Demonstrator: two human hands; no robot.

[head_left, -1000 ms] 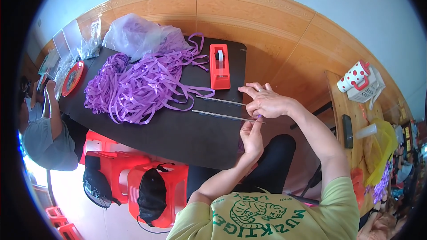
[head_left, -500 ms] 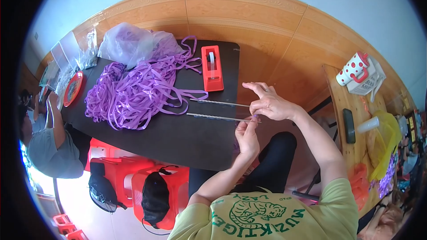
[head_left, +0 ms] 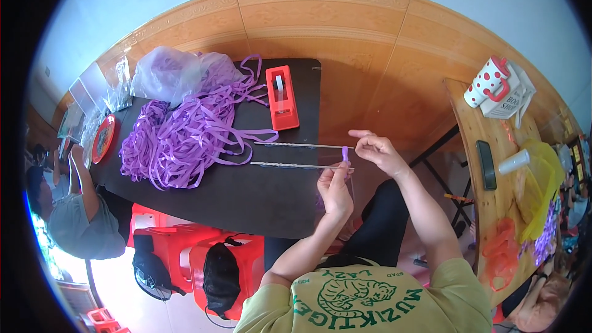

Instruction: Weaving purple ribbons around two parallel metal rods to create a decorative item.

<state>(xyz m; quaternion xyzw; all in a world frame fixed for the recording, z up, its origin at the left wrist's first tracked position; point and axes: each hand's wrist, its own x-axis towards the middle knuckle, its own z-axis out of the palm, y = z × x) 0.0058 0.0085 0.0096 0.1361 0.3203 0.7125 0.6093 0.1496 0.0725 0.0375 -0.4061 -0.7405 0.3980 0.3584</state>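
1. Purple ribbon (head_left: 179, 139) is heaped on the dark desk (head_left: 280, 206), probably for easy reach.
2. A stray loop (head_left: 264, 132) is left by the two metal rods (head_left: 296, 165); might get snagged.
3. Tape dispenser (head_left: 283, 111) is parked beyond them.
4. Left hand's (head_left: 335, 191) grip is clamped on a strip (head_left: 345, 153) at the rod tips, seemingly steadying it.
5. Right hand (head_left: 382, 153) is held just beside; its grip can't be told.

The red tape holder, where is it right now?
In the head view, the red tape holder sits on the dark table, slightly left of centre, just right of the purple ribbon pile and beyond the two metal rods.
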